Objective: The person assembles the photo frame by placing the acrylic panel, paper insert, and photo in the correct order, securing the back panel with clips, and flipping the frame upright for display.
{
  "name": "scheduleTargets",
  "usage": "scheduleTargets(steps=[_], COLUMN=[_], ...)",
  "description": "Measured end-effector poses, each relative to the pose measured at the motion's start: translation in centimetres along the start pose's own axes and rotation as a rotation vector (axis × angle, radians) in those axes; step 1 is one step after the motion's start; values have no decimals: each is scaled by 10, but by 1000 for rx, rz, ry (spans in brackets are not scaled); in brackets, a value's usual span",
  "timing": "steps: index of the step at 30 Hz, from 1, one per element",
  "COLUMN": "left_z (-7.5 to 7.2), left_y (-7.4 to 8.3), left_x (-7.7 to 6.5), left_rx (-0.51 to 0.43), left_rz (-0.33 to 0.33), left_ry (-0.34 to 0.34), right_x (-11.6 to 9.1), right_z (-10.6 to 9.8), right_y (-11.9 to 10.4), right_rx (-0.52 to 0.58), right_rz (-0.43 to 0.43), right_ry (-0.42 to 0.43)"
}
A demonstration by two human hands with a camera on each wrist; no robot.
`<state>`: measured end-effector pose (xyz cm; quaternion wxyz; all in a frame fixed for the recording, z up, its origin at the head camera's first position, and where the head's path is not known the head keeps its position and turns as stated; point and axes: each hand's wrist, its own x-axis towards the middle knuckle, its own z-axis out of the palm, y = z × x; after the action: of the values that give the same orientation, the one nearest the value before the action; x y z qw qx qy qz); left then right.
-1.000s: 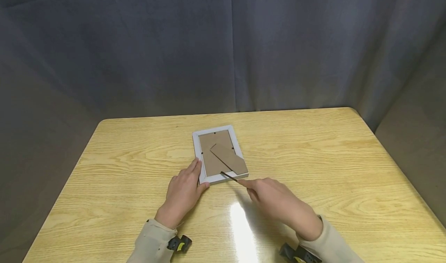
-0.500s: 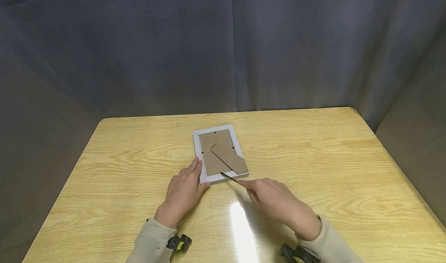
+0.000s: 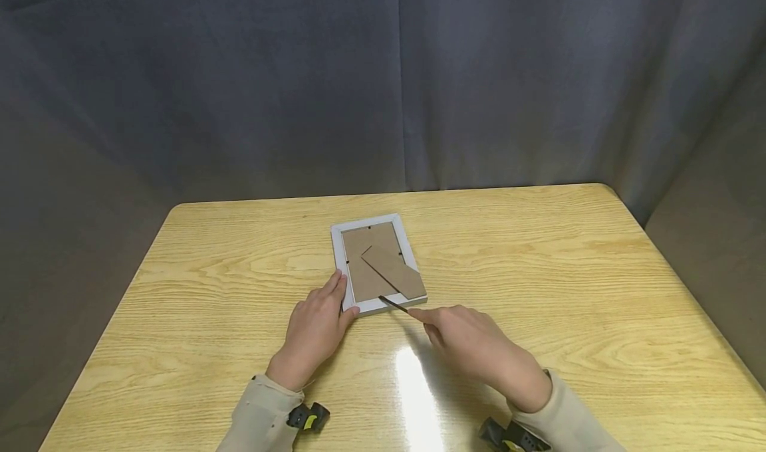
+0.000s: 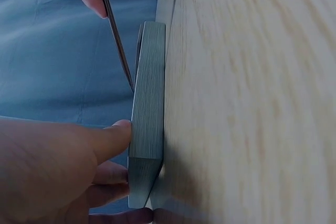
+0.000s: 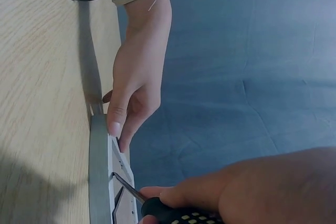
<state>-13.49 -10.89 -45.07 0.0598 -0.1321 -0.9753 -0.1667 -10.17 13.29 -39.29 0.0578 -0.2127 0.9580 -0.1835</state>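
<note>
- Sleeves (image 3: pixel 260 412) with black wrist straps (image 3: pixel 308 417).
- Right hand (image 3: pixel 475 342), fingers curled round a screwdriver (image 4: pixel 113 31), its tip at the picture frame (image 3: pixel 368 276)'s near edge.
- Left hand (image 3: pixel 314 326), fingers a little bent, thumb and fingers holding the picture frame's near left corner.
- Wooden table (image 3: pixel 568 272), with the picture frame lying flat, brown back (image 3: pixel 361 242) up.
- Dark curtain (image 3: pixel 299 106) behind.
</note>
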Motion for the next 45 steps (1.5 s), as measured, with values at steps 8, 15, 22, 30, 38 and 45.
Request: scheduleTargets(steps=[8,15,22,30,38,45], left_z=[1,2,2,2,3,2], left_y=[0,0,0,0,0,0], left_x=[1,1,1,1,1,0], left_rx=[-4,-3,-3,-10,-5,-2], left_rz=[1,7,8,8,6,10], left_ry=[6,17,17,16,14,14], right_x=[0,0,-1,-1,-2,-2], right_z=[1,4,4,4,5,6], right_y=[-2,-3,-4,-5,-7,-7], right_rx=[-12,-41,-40,-47,-36,-26], right_rz=[7,-5,-22,-23,-19,3], right_ry=[-10,-17,-5,-7,-4,-8])
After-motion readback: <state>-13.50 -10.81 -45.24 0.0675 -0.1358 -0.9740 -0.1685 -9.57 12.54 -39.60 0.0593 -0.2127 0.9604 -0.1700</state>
